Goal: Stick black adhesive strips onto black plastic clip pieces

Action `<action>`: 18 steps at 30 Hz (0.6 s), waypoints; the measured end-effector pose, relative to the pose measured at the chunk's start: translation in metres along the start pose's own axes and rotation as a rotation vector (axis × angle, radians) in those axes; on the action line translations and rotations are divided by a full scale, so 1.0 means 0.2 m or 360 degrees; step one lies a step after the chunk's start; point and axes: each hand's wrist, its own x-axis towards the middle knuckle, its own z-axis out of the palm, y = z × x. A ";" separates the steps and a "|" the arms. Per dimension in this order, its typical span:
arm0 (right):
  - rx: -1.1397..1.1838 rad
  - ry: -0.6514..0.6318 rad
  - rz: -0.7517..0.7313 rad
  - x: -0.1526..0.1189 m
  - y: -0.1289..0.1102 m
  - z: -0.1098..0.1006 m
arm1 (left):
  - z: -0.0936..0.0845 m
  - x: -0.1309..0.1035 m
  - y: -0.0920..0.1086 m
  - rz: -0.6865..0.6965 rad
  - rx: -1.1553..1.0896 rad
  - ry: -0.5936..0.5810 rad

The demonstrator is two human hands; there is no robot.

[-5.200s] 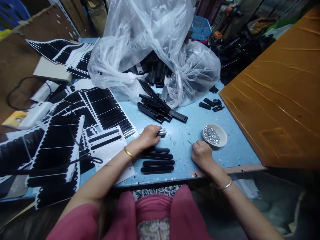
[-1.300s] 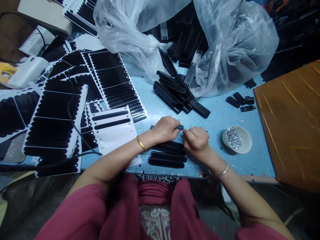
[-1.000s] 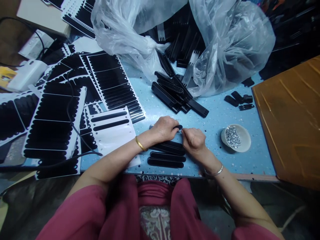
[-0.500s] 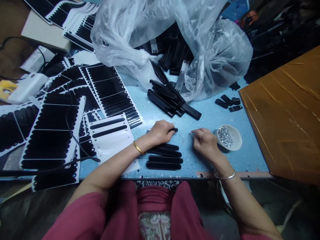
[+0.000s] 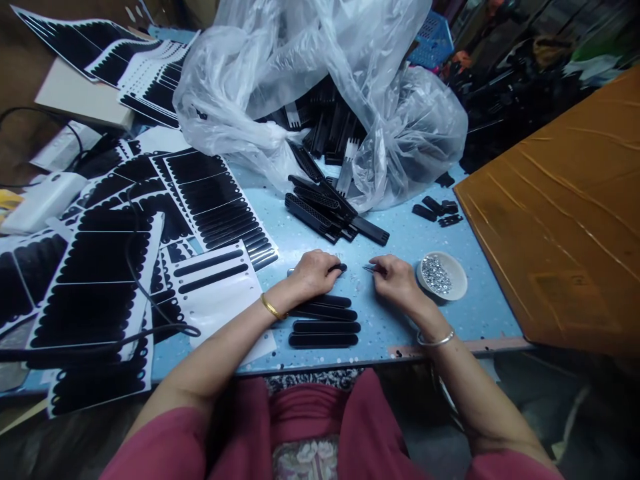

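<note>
- we had the left hand closed on a dark piece, which lay low at the table under the fingers, one end poking out to the right and the other to the left.
- we saw its long axis run left to right, roughly along the near edge.
- we had the right hand pinched on a thin tool pointing left at the piece's right end; a bare gap lay between them.
- we found the bowl of metal bits just beyond the right hand on its outer side, so that hand was the nearer one to it.
- we counted four dark strips below the left hand, lying much the same way as the piece.
- we could not see the middle of the piece, covered by fingers and palm, nor the tool's rear inside the right hand.
- we could not tell whether the tool's tip carried anything, nor the shape of single bits.
- we saw the plastic bag and the brown box cut off by the frame.
</note>
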 end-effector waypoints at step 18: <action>0.0949 -0.0175 0.0314 0.11 -0.31 -0.02 | -0.01 0.00 0.01 -0.0026 -0.0001 -0.0018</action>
